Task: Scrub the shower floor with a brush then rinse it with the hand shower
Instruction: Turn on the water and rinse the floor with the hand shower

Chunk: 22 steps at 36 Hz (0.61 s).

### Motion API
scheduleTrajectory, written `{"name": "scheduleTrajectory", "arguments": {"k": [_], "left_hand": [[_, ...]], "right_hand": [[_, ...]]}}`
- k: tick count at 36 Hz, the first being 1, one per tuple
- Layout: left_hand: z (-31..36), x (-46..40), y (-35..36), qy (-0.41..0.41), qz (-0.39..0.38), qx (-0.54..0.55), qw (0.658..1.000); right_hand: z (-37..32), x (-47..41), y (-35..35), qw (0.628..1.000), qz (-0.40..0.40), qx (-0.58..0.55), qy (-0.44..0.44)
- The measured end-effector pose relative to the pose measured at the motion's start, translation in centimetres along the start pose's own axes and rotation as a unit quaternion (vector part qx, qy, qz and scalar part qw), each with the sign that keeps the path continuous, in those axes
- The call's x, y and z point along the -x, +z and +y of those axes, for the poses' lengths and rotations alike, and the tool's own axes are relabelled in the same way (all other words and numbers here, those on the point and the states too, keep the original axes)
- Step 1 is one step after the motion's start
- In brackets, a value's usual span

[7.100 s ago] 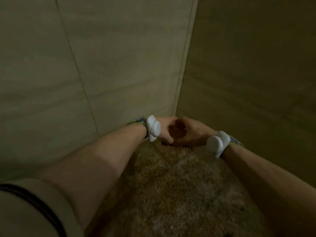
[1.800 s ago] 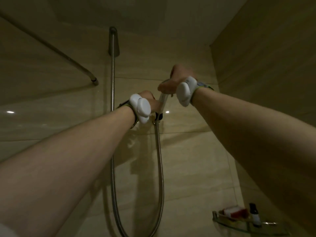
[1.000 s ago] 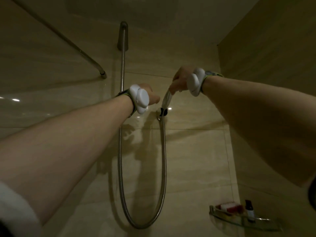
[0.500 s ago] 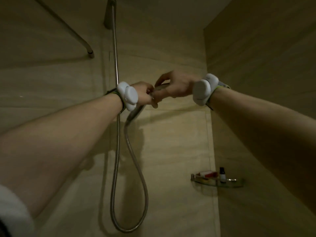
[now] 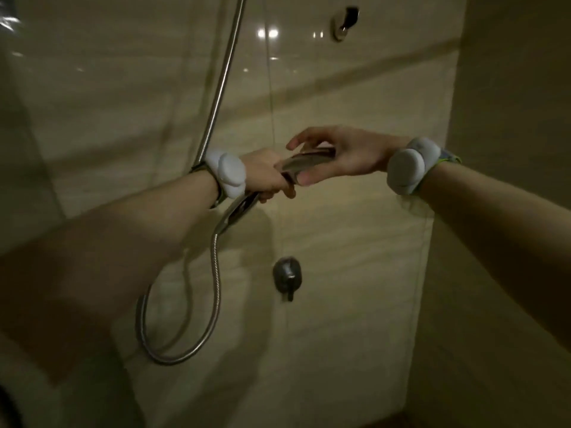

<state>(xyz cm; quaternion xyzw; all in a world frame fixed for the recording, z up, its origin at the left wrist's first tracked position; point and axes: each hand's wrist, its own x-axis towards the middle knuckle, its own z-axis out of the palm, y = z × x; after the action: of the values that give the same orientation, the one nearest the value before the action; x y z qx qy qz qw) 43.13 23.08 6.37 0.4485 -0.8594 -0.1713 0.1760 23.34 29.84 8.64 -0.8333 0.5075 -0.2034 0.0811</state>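
Observation:
The chrome hand shower [image 5: 304, 162] is off its wall bracket and held at chest height in front of the tiled wall. My left hand [image 5: 267, 176] is wrapped around its handle, whose lower end [image 5: 238, 210] sticks out below my wrist. My right hand [image 5: 336, 154] lies over the head with fingers spread and thumb underneath. The metal hose [image 5: 216, 291] hangs from the handle in a loop. No brush or floor is in view.
A chrome riser pipe [image 5: 221, 78] runs up the wall behind my left wrist. The round mixer valve with lever [image 5: 287, 276] sits on the wall below my hands. An empty chrome wall bracket [image 5: 344, 21] is at top. A side wall [image 5: 509, 88] stands at right.
The view has tilted down; the corner shelf is out of view and the mixer valve has appeared. Both hands have brought the hand shower lower, and the hose loop has swung left.

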Motion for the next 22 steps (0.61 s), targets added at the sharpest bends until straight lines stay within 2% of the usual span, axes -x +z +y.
{"name": "scheduleTrajectory", "arguments": {"k": [6,10,13,16,18,22], "left_hand": [[-5.4,1.1,3.7,-0.017,-0.024,-0.029,0.999],[-10.5,-0.8,7.4,-0.037,-0.045,-0.061,0.996],[-13.4,-1.7,9.5,-0.039,-0.057,-0.079,0.994],[-16.0,-3.3,11.6,-0.041,-0.052,-0.077,0.995],[-16.7,-3.9,12.2,-0.034,-0.051,-0.067,0.996],[-20.0,-6.3,14.8,-0.039,-0.084,-0.053,0.994]], "right_hand": [[4.2,-1.0,6.9,0.988,0.035,-0.093,0.116],[10.8,-4.1,12.9,0.967,-0.057,-0.106,0.226],[14.3,-5.9,17.3,0.946,-0.095,-0.123,0.284],[17.9,-8.3,22.1,0.934,-0.111,-0.132,0.313],[19.6,-9.5,24.2,0.937,-0.093,-0.135,0.308],[23.6,-12.5,29.2,0.932,-0.113,-0.158,0.307]]}}
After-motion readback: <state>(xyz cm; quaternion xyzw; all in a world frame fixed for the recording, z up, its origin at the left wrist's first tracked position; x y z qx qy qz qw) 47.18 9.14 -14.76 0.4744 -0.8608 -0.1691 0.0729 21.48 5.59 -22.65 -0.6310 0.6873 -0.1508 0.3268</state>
